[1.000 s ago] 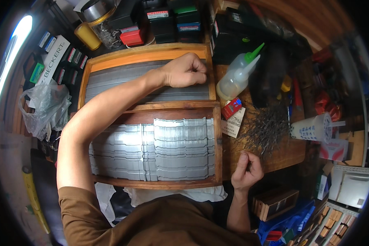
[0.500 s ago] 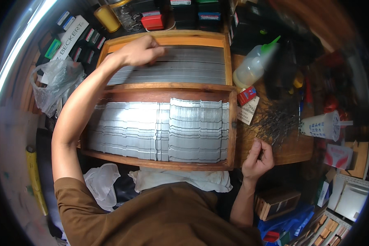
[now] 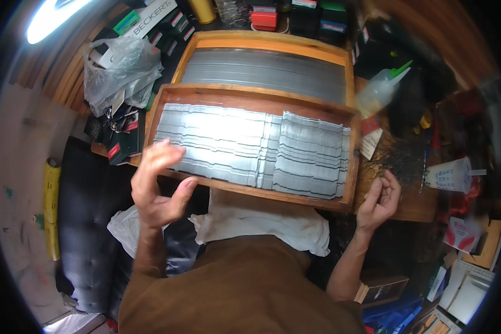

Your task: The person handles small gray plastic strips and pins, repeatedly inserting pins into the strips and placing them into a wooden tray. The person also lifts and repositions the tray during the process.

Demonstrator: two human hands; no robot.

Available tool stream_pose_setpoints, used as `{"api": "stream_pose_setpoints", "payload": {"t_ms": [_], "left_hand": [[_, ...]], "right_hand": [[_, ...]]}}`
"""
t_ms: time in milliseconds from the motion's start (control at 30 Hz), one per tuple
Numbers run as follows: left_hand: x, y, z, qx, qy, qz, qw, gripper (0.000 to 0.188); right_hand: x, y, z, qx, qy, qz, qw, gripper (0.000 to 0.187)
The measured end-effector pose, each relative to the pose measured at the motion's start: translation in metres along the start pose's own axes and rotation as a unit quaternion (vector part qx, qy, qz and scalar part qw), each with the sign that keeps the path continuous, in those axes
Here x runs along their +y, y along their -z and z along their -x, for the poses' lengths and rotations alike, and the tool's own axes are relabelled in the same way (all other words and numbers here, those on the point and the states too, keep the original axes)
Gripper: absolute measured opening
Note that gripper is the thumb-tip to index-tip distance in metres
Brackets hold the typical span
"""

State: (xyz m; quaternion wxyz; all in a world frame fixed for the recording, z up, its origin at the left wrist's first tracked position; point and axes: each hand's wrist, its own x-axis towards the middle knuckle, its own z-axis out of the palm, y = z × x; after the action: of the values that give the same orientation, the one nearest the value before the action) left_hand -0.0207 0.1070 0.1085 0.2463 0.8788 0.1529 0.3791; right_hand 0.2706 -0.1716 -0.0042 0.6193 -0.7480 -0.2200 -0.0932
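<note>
My left hand is open, thumb and fingers apart, over the left front corner of a wooden tray. It holds nothing visible. Thin shiny metal pieces stand packed side by side in that tray, their edges forming stepped lines. Behind it lies a second wooden tray with darker grey metal pieces in long rows. My right hand is closed, fingers curled toward the thumb, at the table's right front. What it holds, if anything, is too small to make out. Beyond it is a heap of thin dark pieces.
A squeeze bottle with a green tip stands right of the far tray. A drink cup with a straw is at the far right. A clear plastic bag sits at left. White cloth lies before the near tray.
My left hand has come back from the far tray to the near tray's left front corner and opened. My right hand stays by the table's right front. The whole view has shifted and tilted.
</note>
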Motion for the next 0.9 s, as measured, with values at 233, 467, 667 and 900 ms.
{"api": "stream_pose_setpoints", "payload": {"t_ms": [233, 467, 667, 900], "left_hand": [[-0.010, -0.027, 0.077, 0.175, 0.053, -0.057, 0.982, 0.006], [-0.052, 0.001, 0.063, 0.219, 0.228, -0.091, 0.944, 0.031], [-0.068, -0.002, 0.057, 0.198, 0.301, 0.024, 0.932, 0.044], [-0.068, -0.001, 0.051, 0.199, 0.353, 0.037, 0.914, 0.040]], "right_hand": [[-0.010, -0.001, -0.005, -0.012, -0.058, 0.003, 0.998, 0.019], [-0.051, -0.007, 0.006, -0.162, -0.110, -0.002, 0.981, 0.027], [-0.077, -0.021, 0.005, -0.232, -0.154, 0.100, 0.955, 0.030], [-0.075, -0.022, 0.004, -0.224, -0.091, 0.141, 0.960, 0.026]]}}
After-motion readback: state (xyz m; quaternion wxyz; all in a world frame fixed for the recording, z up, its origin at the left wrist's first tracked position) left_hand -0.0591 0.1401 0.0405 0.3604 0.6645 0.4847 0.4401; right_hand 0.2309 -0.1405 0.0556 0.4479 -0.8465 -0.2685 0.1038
